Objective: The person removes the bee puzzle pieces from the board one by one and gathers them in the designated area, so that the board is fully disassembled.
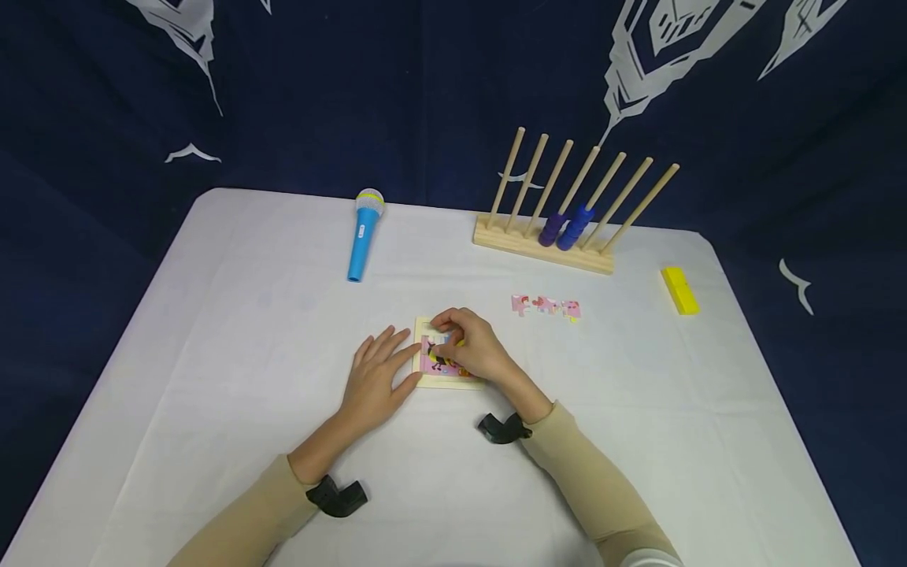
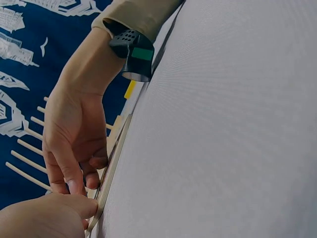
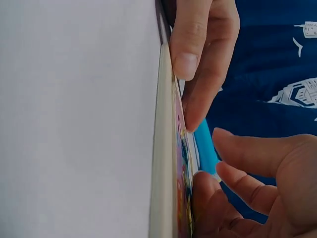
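Observation:
A small wooden puzzle board with a pink picture lies at the table's middle. My left hand lies flat beside it, straight fingers and thumb against its left edge. My right hand rests on top of the board, fingers curled, pinching a puzzle piece against the picture. The left wrist view shows the board's thin edge with the right hand over it. In the right wrist view the left fingers touch the board's edge, and the right hand is curled on the picture.
Three loose pink puzzle pieces lie right of the board. A blue toy microphone lies at the back left. A wooden peg rack with blue rings stands at the back. A yellow block sits far right.

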{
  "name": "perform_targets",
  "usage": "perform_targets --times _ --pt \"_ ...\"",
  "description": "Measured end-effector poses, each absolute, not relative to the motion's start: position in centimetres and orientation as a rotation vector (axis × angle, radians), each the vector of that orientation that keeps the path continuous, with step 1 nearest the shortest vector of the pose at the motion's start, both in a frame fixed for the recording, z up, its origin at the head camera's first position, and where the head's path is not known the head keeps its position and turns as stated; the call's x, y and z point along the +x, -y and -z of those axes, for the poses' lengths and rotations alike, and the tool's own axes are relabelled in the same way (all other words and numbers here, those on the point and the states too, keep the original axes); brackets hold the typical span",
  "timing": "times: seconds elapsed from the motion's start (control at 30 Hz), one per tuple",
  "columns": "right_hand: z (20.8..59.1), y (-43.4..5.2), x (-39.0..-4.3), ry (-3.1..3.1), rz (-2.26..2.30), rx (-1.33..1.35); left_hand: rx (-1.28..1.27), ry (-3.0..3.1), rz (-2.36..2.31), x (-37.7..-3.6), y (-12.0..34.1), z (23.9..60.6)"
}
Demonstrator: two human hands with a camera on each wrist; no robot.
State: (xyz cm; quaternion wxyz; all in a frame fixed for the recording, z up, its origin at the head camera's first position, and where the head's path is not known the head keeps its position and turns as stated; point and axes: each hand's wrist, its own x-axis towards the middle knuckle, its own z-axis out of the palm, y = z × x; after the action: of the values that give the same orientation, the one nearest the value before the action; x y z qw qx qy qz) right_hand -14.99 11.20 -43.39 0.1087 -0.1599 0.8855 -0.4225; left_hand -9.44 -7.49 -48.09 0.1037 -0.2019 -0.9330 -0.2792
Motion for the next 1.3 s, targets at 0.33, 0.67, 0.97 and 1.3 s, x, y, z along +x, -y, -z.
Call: perform_targets --times 0.33,0.67,0.97,1.3 --pt "44.02 -10.81 -14.73 -2.714 1.103 -0.487 -0.596 2.730 0.834 -9.41 7.54 48.07" --pt "44.31 -10.73 -14.66 -2.790 1.023 -0.549 -0.569 2.734 0.840 -9.47 7.38 48.00" --pt "44.26 -10.69 -14.53 -2.795 1.011 -0.581 -0.551 2.720 0.843 -9.47 7.28 47.83" --pt "44.23 -10.66 -14.49 -2.786 1.015 -0.569 -0.543 2.717 0.843 -9.55 7.25 47.88"
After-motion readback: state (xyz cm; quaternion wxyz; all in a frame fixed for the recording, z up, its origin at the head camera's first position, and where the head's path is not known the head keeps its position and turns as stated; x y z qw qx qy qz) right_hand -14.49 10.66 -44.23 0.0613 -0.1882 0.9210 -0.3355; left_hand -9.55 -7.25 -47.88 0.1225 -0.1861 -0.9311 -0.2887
